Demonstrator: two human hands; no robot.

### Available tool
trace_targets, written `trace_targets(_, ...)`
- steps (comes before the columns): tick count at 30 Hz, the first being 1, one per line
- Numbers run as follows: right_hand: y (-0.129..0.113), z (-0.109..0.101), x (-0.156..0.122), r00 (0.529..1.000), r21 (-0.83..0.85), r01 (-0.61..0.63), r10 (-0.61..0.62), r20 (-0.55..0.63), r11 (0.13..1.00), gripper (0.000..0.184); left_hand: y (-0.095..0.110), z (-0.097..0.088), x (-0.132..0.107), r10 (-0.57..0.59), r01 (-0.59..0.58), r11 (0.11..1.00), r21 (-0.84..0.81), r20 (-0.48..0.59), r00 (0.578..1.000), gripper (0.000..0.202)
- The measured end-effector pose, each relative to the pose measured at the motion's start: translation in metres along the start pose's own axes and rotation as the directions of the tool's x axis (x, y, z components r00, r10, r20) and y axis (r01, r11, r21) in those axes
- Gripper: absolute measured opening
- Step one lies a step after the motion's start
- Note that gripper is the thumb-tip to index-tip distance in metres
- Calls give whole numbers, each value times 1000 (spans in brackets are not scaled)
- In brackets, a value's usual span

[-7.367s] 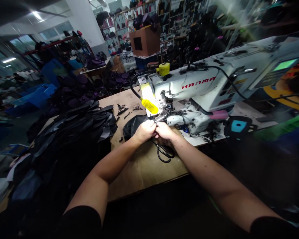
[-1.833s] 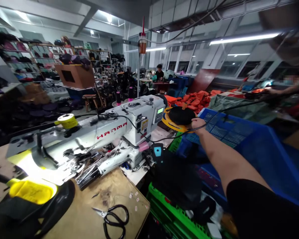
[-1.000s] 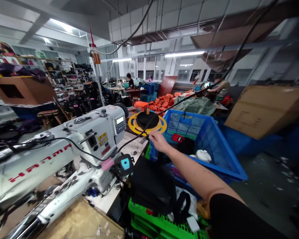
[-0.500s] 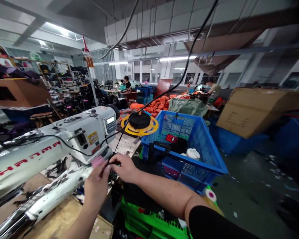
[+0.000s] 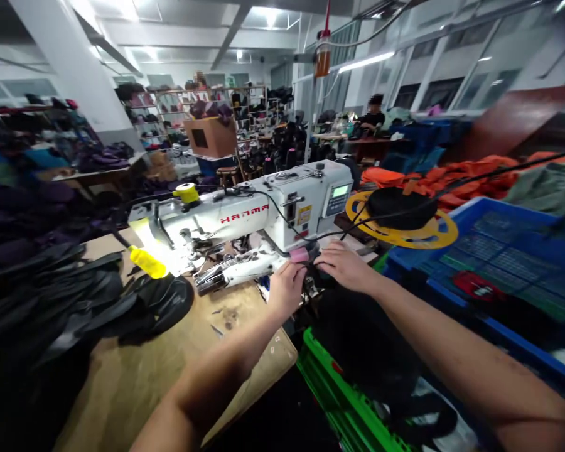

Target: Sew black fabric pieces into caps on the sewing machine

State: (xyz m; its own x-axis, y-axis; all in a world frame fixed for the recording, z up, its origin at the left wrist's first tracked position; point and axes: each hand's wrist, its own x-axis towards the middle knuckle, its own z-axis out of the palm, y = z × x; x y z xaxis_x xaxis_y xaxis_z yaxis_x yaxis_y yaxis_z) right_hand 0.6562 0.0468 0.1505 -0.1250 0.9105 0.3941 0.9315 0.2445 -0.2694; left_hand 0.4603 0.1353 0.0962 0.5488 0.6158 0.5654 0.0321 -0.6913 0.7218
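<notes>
My left hand and my right hand meet at the right end of a white sewing machine, just below its pink part. Both hands are closed, pinching the end of a black strap between them. The strap runs back and right to a yellow reel wound with black webbing. Exactly how the fingers hold the strap is partly hidden. A black bag or cloth lies right under my right forearm.
The wooden table carries a heap of black cut pieces on its left. A green crate sits below the table's right edge and a blue crate beyond it. A person sits at a far table.
My right hand reached out to the yellow reel, then came back with the strap to meet my left hand. Since half a second ago the view has swung left; both hands stay at the machine's right end.
</notes>
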Motion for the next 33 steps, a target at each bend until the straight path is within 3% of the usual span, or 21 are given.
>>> trace_targets(3, 15, -13, 2, 992, -133, -110, 117, 43, 985, 29, -15, -2, -8, -208, 205, 975, -80, -31, 978, 26)
trace_targets(6, 26, -20, 6, 932, -375, -329, 361, 17, 867, 28, -33, 2, -9, -411, 399, 902, -168, -44, 911, 29)
trace_targets(9, 30, -16, 14, 882, -476, -415, 472, 1, 776, 30, -44, 8, -4, -467, 451, 865, -220, -28, 884, 35)
trace_targets(15, 15, 8, 37, 939, -289, -304, 337, 70, 908, 29, -48, 18, 10, -456, 438, 816, -378, 46, 889, 49)
trace_targets(19, 11, 22, 48, 945, -214, -280, 308, 113, 936, 26, -47, 18, 19, -487, 495, 724, -481, 151, 860, 55)
trace_targets(22, 15, 31, 52, 965, -97, -245, 253, 68, 965, 23, -44, 14, 26, -462, 516, 703, -489, 237, 854, 49)
trace_targets(25, 17, 34, 53, 972, 18, -232, 231, 35, 973, 14, -37, 7, 27, -444, 512, 724, -462, 255, 859, 42)
trace_targets(28, 16, 26, 49, 979, -46, -191, 194, 61, 981, 10, -41, 0, 27, -425, 511, 713, -480, 283, 860, 48)
trace_targets(30, 15, 20, 42, 976, -132, -209, 215, 32, 969, 13, -52, -4, 28, -495, 539, 768, -346, 212, 842, 60)
trace_targets(33, -2, 24, 19, 936, -170, -334, 304, -180, 927, 25, -67, -13, 28, -468, 483, 867, -122, 133, 874, 60)
